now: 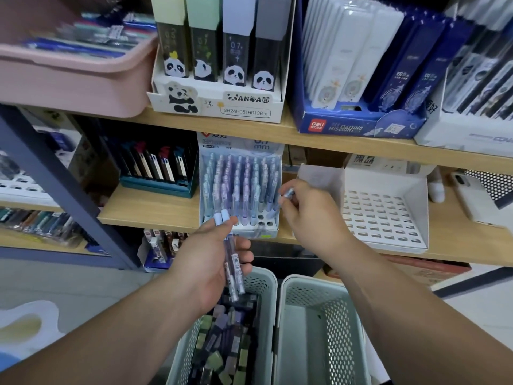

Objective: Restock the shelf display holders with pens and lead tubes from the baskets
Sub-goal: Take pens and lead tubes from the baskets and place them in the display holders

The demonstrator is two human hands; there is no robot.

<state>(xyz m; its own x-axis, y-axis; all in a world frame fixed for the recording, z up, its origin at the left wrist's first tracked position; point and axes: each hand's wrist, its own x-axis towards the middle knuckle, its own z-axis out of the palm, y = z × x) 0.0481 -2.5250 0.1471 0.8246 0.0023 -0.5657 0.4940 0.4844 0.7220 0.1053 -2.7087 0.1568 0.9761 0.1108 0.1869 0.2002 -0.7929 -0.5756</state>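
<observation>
My left hand (213, 259) grips two pastel pens (233, 262) with pale blue caps, held just below the pen display holder (266, 232). That white holder on the middle shelf is nearly full of blue and purple pens (238, 184), with a few open holes at its front right. My right hand (308, 212) pinches one pen (288, 193) at the holder's right edge. Below, the left pale green basket (263, 282) holds several lead tubes (227, 343). The right basket (319, 329) shows nothing inside.
An empty white slotted holder (385, 215) stands right of the pen display. A teal box of lead tubes (158, 168) sits to its left. Above are a panda lead display (216, 65), a blue Deli box (358, 120) and a pink bin (72, 79).
</observation>
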